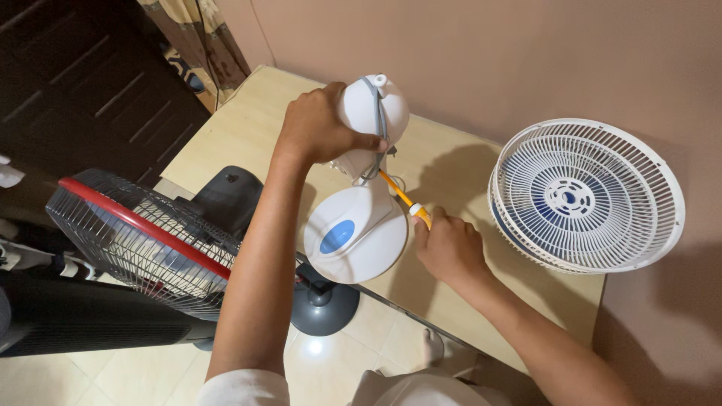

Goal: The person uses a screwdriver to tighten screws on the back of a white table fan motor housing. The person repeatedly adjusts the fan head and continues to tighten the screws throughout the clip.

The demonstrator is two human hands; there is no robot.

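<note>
White plastic fan motor housing (374, 113), rounded and crossed by a grey cord, stands tilted above the pale wooden table (248, 128), near its middle. Left hand (320, 128) is clamped over the housing's top and side, thumb pressed against its front. Right hand (450, 248) is closed around the orange-handled screwdriver (410, 203), whose shaft runs up and left to the underside of the housing. White round fan base with a blue oval patch (353, 234) lies just below the housing, at the table's near edge. White plastic fan grilles with a blue centre (587, 195) lie stacked at the right end of the table, well apart from both hands. Dark standing fan with a red-rimmed wire guard (143, 237) stands on the tiled floor at left.
</note>
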